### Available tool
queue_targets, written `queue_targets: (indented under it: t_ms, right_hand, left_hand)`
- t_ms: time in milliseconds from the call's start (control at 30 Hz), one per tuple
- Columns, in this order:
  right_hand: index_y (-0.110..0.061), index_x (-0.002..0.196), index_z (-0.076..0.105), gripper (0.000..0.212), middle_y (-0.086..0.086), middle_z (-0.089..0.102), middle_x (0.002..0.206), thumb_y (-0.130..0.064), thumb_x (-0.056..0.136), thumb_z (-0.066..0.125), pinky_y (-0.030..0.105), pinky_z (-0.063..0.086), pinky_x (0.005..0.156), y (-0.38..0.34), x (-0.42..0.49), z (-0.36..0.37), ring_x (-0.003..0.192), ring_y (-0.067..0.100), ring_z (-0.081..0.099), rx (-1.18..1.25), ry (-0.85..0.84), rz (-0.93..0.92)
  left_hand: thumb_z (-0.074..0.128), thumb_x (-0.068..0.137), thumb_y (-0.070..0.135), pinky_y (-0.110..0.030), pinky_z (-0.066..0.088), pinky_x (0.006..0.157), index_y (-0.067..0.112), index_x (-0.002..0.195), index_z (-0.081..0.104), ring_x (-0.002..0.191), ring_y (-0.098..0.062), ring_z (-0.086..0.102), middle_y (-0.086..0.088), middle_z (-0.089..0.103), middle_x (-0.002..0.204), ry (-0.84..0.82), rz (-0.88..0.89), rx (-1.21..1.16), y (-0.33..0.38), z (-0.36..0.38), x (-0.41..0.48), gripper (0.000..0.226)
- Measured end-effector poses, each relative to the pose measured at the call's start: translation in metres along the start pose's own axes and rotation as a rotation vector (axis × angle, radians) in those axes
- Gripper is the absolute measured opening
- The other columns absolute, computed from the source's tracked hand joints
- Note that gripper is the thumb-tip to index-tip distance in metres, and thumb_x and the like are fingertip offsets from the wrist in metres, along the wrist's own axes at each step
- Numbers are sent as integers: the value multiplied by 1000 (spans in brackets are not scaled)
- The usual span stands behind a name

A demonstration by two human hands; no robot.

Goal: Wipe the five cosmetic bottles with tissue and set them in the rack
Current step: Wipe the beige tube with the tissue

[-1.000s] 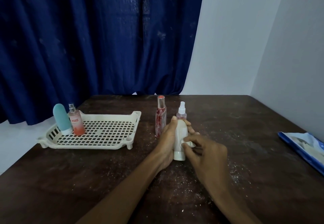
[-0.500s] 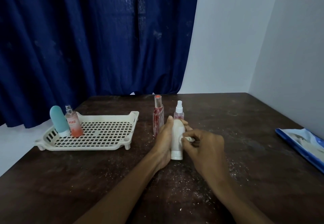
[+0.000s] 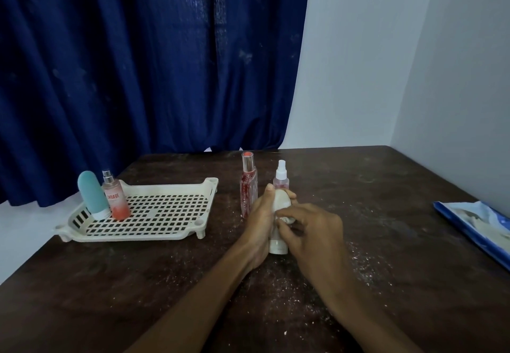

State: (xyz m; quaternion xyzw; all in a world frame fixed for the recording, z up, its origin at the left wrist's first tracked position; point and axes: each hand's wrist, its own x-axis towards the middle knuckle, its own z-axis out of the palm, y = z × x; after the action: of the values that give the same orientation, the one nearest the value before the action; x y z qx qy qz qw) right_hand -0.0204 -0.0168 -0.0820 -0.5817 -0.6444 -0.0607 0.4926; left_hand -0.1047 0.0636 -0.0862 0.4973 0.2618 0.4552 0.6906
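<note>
Wiping: your left grip (image 3: pixel 259 225) curls round the white bottle (image 3: pixel 278 245), right grip (image 3: pixel 311 231) pinches tissue (image 3: pixel 284 218) against it. Red bottle (image 3: pixel 248 187) and spray bottle (image 3: pixel 281 178) stand just behind; rub hard, you may topple them.

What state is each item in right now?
teal bottle: upright in rack.
orange spray bottle: upright in rack, beside teal bottle.
tall red bottle: upright on table, outside rack.
pink spray bottle: upright on table, outside rack.
white bottle: upright, gripped by left hand.
tissue: pinched by right hand against white bottle.
</note>
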Motion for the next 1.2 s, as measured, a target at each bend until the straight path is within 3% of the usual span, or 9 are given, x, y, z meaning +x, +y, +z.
queue_targets:
  t_ms: [133,367,467,700,900,1067,1200]
  right_hand:
    - [-22,82,77,18,-7,71,78,-7,72,80,23,54,63,5,-6,-4,67,4,64,-23,-26,-22]
    - [-17,97,67,23,-10,70,85,-12,78,79,12,54,66,5,8,-2,73,-3,65,76,23,71]
    - [-17,93,64,23,-11,69,84,-11,77,80,14,55,66,4,2,-3,75,-2,66,92,-1,72]
    - [-21,96,58,29,-13,66,85,-12,78,79,18,57,64,7,15,-5,75,-2,66,71,55,69]
    - [-22,93,57,29,-12,68,83,-12,77,80,21,57,62,9,7,-5,74,-1,66,62,8,41]
    - [-20,97,58,28,-14,65,82,-12,79,78,25,58,63,4,16,-3,71,0,65,22,88,71]
    - [-20,95,64,24,-10,69,82,-13,78,79,24,57,62,1,10,-3,71,0,66,13,5,41]
  left_hand:
    - [35,105,42,-30,55,67,8,92,66,69,-16,63,-9,65,79,-27,4,-6,0,-1,-2,48]
    - [37,103,45,-33,53,72,13,96,68,72,-15,66,-3,70,76,-34,-5,62,0,-1,-3,44]
    - [36,103,45,-30,53,67,12,94,68,70,-15,65,-4,69,75,-32,1,77,0,-2,-2,46]
    - [37,103,46,-35,53,78,17,100,69,82,-17,68,-5,73,87,-14,11,105,-4,0,-1,44]
    - [37,103,46,-33,55,77,20,94,70,76,-13,68,-1,73,79,12,14,135,-3,1,-2,43]
    - [36,102,50,-33,54,83,18,109,69,87,-13,69,1,75,88,20,41,171,-5,2,-1,47]
    - [35,104,45,-29,56,74,19,91,72,78,-15,69,-2,73,79,45,44,153,-4,-2,0,47]
